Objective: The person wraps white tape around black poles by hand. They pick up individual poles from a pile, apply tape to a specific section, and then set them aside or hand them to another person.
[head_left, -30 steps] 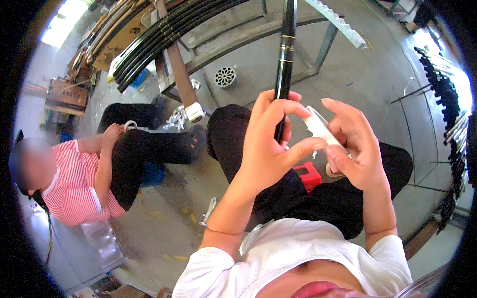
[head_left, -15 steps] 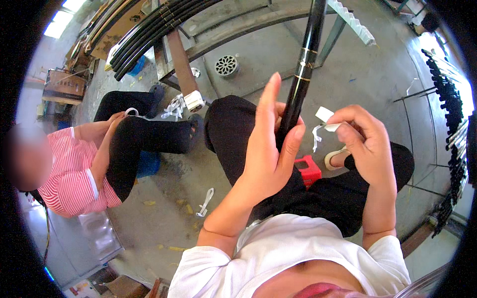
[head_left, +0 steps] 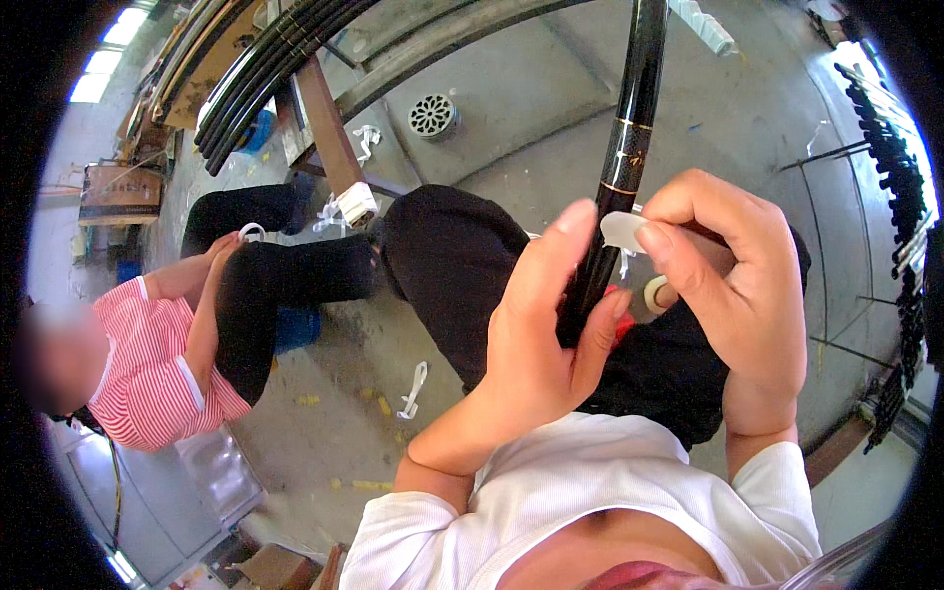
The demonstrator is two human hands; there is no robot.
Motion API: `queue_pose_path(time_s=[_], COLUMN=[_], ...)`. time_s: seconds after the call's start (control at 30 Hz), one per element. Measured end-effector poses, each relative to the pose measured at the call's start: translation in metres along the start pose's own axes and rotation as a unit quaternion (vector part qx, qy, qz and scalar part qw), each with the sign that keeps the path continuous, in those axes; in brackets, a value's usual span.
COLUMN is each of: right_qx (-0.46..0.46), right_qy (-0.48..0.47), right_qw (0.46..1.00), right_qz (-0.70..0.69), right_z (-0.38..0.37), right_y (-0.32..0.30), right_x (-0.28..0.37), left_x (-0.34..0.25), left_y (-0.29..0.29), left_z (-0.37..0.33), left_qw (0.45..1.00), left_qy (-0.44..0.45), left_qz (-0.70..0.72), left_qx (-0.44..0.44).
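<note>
A glossy black rod point(head_left: 637, 98) with gold bands stands before me, leaning slightly right at its far end. My left hand point(head_left: 541, 320) is wrapped round its lower part, thumb on the near side. My right hand point(head_left: 728, 261) pinches a short white strip point(head_left: 622, 231) between thumb and forefinger. The strip's left end touches or almost touches the rod, just above my left fingers; which of the two I cannot tell. The rod's bottom end is hidden behind my left hand.
At left sits a co-worker point(head_left: 162, 354) in a striped top, holding a white ring-like strip point(head_left: 252, 232). Black rods point(head_left: 285, 69) lie on a frame at upper left; more rods point(head_left: 890, 197) line the right. A round grate point(head_left: 432, 116) and white scraps point(head_left: 414, 390) lie on the floor.
My right hand has moved left with the white strip, bringing it up to the rod. The rod has shifted slightly right and stands more upright. My left hand keeps its hold.
</note>
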State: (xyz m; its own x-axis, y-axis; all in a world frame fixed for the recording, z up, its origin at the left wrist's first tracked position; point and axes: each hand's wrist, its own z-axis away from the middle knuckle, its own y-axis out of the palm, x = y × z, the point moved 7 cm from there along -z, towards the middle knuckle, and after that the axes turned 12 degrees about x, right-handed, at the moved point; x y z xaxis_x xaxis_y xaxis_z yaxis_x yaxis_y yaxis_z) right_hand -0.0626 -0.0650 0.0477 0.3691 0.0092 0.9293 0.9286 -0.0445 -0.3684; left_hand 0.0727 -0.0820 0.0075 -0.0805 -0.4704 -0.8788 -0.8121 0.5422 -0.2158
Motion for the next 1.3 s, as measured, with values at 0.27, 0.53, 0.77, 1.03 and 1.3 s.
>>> queue_pose_path(time_s=[0.27, 0.53, 0.77, 1.03, 1.3], right_qx=[0.009, 0.021, 0.014, 0.016, 0.022], right_qy=[0.011, 0.036, 0.031, 0.025, 0.072], right_qw=[1.0, 0.999, 0.999, 0.999, 0.997], right_qz=[-0.016, -0.02, -0.023, -0.035, -0.032], right_z=[-0.001, 0.0, 0.002, 0.003, 0.004], right_y=[0.003, 0.003, 0.002, 0.003, -0.001], right_x=[0.0, 0.0, 0.001, 0.0, -0.002], left_x=[-0.017, -0.014, -0.012, -0.012, -0.011], left_y=[-0.001, 0.001, 0.006, 0.006, 0.002], left_z=[-0.003, 0.002, 0.009, 0.009, 0.004], left_qw=[0.994, 0.994, 0.989, 0.988, 0.998], left_qy=[0.069, 0.067, 0.037, 0.037, 0.004], left_qz=[-0.08, -0.072, -0.058, -0.064, -0.033], left_qx=[0.003, 0.05, 0.132, 0.133, 0.047])
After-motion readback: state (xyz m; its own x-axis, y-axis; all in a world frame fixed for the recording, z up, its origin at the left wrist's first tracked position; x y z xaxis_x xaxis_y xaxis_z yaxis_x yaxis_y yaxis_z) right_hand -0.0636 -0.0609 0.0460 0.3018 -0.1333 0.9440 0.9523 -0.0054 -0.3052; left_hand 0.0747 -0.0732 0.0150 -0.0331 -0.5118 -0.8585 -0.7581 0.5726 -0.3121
